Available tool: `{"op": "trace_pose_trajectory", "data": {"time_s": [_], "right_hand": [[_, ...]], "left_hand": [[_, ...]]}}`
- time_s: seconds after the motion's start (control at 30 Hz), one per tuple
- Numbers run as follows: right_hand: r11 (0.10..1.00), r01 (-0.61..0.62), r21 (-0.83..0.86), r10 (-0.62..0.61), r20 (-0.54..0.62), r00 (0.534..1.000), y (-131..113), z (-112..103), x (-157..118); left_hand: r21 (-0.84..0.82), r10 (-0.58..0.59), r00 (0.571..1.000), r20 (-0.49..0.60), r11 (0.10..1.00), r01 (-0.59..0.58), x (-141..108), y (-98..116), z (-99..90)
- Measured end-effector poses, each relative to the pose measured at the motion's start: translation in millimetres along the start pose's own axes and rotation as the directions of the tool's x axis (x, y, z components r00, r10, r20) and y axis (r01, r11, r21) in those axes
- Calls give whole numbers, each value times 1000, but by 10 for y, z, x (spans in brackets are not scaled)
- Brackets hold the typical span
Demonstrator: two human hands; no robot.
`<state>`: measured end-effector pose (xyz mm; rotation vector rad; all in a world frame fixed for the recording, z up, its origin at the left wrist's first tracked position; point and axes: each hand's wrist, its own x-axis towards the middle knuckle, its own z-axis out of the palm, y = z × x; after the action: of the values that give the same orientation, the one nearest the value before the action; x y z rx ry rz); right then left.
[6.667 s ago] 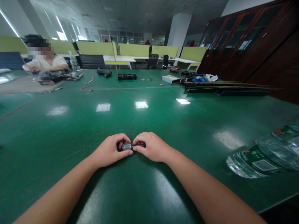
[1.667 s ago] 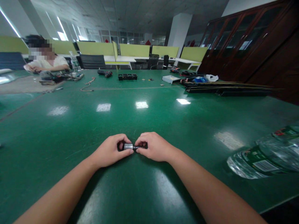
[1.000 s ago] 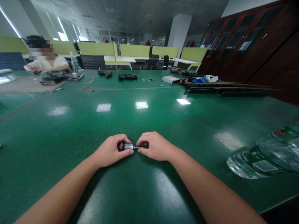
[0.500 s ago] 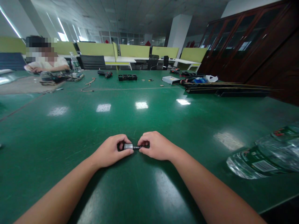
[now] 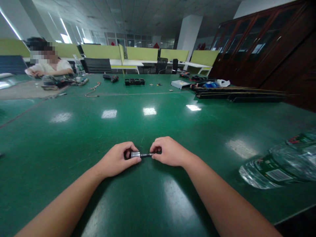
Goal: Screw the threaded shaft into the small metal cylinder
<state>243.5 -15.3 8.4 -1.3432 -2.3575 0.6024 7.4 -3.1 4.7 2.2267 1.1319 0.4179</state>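
Observation:
My left hand (image 5: 117, 160) is closed around a short silver metal cylinder (image 5: 135, 154), thumb along its near side. From the cylinder's right end sticks out a thin dark rod (image 5: 146, 155), lying level between my two hands. Fingertips and thumb of my right hand (image 5: 170, 152) pinch the rod's far end, where it looks ridged, like a thread or spring. Both hands rest low over the green tabletop (image 5: 138, 128). The cylinder's left end is partly hidden by my left fingers.
Large water bottles (image 5: 276, 171) lie on their sides at the right. Farther back are a power drill (image 5: 111, 78), a black slotted block (image 5: 134, 82), a grey box (image 5: 180, 84) and long dark strips (image 5: 244, 93). A person (image 5: 49, 65) sits at the far left.
My right hand has moved a little to the right and slightly away from me, so more of the dark rod shows. My left hand and the cylinder have stayed still.

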Motion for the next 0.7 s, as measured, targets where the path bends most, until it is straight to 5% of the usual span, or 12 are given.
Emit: {"op": "trace_pose_trajectory", "data": {"time_s": [0.27,0.7], "right_hand": [[995,-100,-32,100,20,995,80,-133,-30],[990,89,113,-86,-29,996,-128,190,54]], "left_hand": [[-3,-4,1000,2,1000,4,1,10,-2],[-38,25,1000,-3,999,-25,6,-29,2]]}}
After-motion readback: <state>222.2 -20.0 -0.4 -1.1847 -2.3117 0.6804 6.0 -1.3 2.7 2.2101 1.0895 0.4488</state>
